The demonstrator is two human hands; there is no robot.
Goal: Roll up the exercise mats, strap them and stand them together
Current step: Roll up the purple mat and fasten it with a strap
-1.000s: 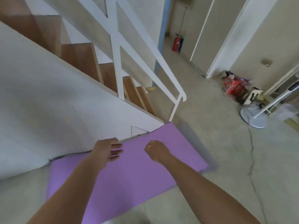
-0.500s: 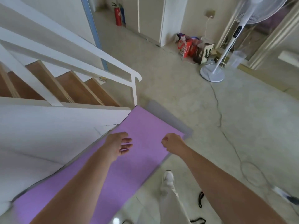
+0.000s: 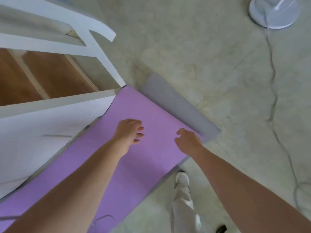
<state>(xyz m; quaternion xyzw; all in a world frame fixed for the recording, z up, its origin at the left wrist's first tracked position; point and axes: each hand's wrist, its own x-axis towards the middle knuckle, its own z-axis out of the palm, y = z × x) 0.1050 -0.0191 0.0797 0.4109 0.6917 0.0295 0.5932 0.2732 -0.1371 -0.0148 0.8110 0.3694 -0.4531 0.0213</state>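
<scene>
A purple mat (image 3: pixel 143 158) lies unrolled on the concrete floor (image 3: pixel 185 47), running from the picture's 8 o'clock corner up to the centre, its long edge against the white side panel of the staircase (image 3: pixel 50 125). A grey mat (image 3: pixel 178 105) lies under it, showing as a strip past the purple end towards 1 o'clock.

Both bare arms reach in from 6 o'clock. The left hand (image 3: pixel 128 132) hangs over the middle of the purple mat, fingers loosely curled around nothing. The right hand (image 3: pixel 188 141) is over the mat's 3 o'clock edge, just beside the grey strip, fingers bent downward and empty; whether they touch the mat I cannot tell.

Wooden treads and a white handrail (image 3: pixel 94 27) sit at 10 o'clock. A fan base (image 3: pixel 276 14) stands at 1 o'clock, with a cable (image 3: pixel 274 98) trailing down. A white shoe (image 3: pixel 181 179) stands at 5 o'clock, beside the mat.
</scene>
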